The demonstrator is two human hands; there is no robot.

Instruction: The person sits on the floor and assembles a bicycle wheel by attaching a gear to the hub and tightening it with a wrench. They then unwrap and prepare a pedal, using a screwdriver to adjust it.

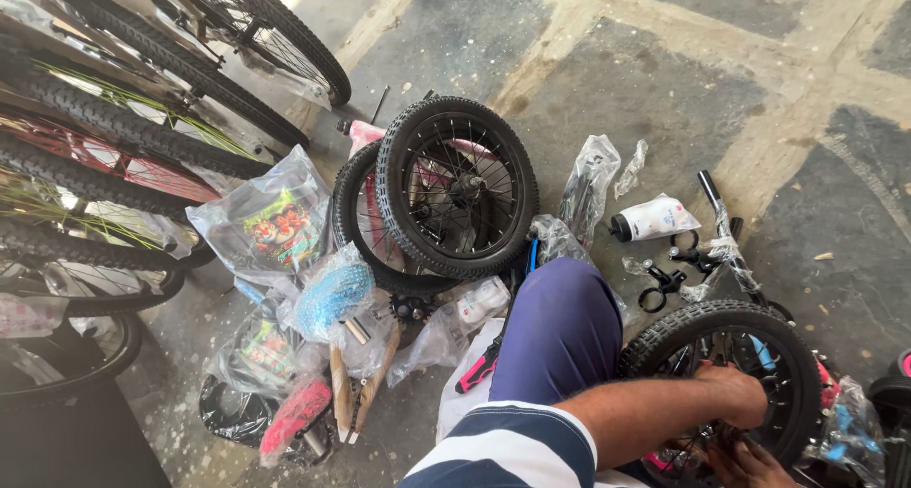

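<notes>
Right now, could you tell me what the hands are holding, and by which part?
Both hands are at the small bicycle wheel: the left hand rests on its spokes beside the hub, the right hand just below. A closed grip cannot be told.

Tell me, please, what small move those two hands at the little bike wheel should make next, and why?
Probably steady the wheel with the left hand: both hands are bunched at its hub, the right hand half out of frame, and the wheel stands on edge.
</notes>
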